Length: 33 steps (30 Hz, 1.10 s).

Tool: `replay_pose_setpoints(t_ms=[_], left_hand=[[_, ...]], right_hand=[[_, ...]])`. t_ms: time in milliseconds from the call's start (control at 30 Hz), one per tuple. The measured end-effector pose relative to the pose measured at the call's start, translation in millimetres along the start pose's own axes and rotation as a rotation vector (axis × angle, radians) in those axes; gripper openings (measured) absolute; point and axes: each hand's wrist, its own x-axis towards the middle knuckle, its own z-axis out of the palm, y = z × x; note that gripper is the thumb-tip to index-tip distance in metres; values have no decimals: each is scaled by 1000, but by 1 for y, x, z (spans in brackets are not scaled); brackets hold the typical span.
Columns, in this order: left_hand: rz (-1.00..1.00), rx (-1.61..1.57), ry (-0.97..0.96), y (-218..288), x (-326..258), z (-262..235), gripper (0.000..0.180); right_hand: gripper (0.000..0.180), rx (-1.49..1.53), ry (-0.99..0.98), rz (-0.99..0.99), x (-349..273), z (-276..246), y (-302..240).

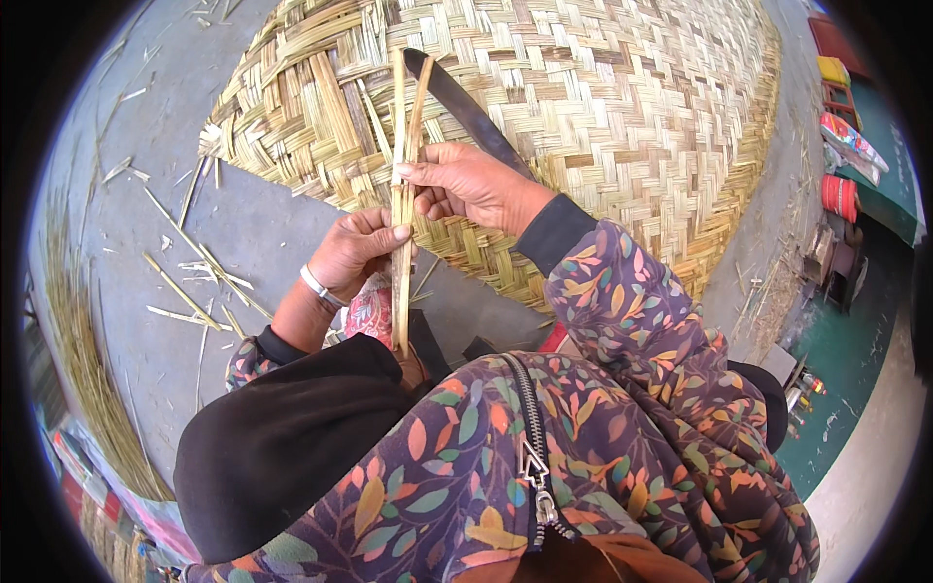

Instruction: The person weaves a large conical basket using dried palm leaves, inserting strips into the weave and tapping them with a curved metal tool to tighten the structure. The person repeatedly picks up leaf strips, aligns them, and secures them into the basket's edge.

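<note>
Between my two hands stand a few pale, flattened reed strips [401, 277], which spread apart at their upper ends. My left hand [355, 248], a white bracelet at its wrist, pinches them lower down with the thumb on top. Just above it, my right hand [471, 185] is closed around the strips with thumb and fingers. A large woven reed mat [622, 126] lies beyond my hands on the floor. A long dark blade [476, 121] rests across the mat behind my right hand; whether the hand touches it I cannot tell.
Loose reed pieces [199, 253] lie scattered on the grey floor to the left. A long bundle of thin reeds [83, 340] stretches along the far left. At the right edge are a red round container [840, 198], a yellow item [833, 70] and a plastic packet [853, 144].
</note>
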Motion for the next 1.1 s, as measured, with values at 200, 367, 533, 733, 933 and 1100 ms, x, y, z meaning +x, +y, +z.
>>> replay_pose_setpoints(t_ms=[200, 367, 533, 733, 933, 1100], left_hand=[[-37, -109, -112, -6, 12, -4, 13], [-135, 107, 20, -18, 14, -2, 16], [-120, 213, 26, -27, 15, -1, 14], [-79, -85, -179, -35, 18, -2, 10], [-82, -136, -184, -31, 16, 4, 11], [-84, 86, -78, -20, 18, 6, 16]], right_hand=[[17, -201, 82, -58, -1, -9, 4], [19, -406, 184, -231, 6, -13, 15], [20, -478, 226, -263, 10, -17, 24], [22, 49, 39, -35, 0, -31, 22], [22, -39, 122, -76, -7, -27, 18], [28, -173, 192, -135, -4, -21, 12]])
